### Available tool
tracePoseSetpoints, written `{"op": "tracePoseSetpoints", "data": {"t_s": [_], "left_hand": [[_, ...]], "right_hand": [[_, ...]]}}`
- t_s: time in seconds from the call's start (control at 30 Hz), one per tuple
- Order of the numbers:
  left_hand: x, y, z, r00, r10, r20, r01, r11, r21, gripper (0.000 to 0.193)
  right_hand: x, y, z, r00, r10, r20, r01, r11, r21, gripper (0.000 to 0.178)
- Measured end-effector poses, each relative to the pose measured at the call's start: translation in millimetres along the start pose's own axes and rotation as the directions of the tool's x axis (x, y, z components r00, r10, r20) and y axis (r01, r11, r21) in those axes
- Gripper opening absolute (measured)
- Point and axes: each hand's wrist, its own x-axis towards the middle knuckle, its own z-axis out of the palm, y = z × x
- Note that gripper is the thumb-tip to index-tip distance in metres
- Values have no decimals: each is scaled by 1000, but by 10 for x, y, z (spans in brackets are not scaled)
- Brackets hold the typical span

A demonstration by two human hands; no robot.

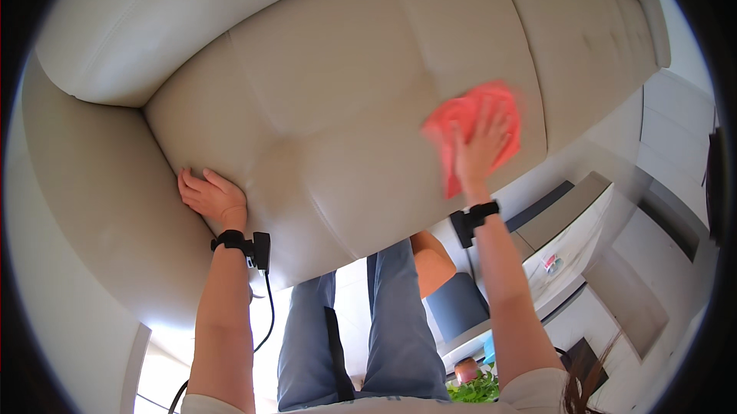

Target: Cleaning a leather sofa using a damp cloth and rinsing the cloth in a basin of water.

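Note:
A beige leather sofa [338, 99] fills most of the head view. My right hand [481, 141] lies flat with fingers spread on a red cloth [503, 103], pressing it against the right part of the seat cushion. Cloth and hand are slightly blurred. At the left, my left hand [213, 195] rests on the seat beside the armrest [100, 184], its fingers loosely extended and holding nothing. A black strap with a small box [244, 245] circles my left wrist; my right wrist has a similar strap [474, 222].
Darker patches [288, 161] mark the seat. Below its front edge are my legs [399, 322] in blue trousers, with an orange rounded object [432, 264] beside them. A low table with a pale top [564, 253] stands behind at the right, and a green plant [476, 389] at the bottom.

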Motion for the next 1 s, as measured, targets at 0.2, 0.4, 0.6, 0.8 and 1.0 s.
{"op": "tracePoseSetpoints", "data": {"t_s": [0.2, 0.4, 0.6, 0.8, 1.0], "left_hand": [[71, 60, -6, 1000, 9, -13, -8, 1000, 14, 42], [120, 165, 33, 998, 46, -34, -48, 998, -42, 38], [165, 41, 113, 999, 3, 33, 4, 979, -203, 34], [-463, 53, -432, 986, 49, 157, -5, 963, -269, 35], [-930, -286, -938, 984, 100, 149, -61, 968, -243, 40]], "right_hand": [[-1010, -1601, -233, 886, -378, 268, 288, 903, 320, 79], [-1286, -1658, -128, 684, -681, 261, 478, 689, 544, 66], [148, -329, 196, 909, -370, 191, 349, 927, 135, 65], [718, -98, 249, 959, -266, 95, 267, 964, -2, 60], [-311, -1098, -159, 722, -663, 199, 640, 748, 175, 62]]}}
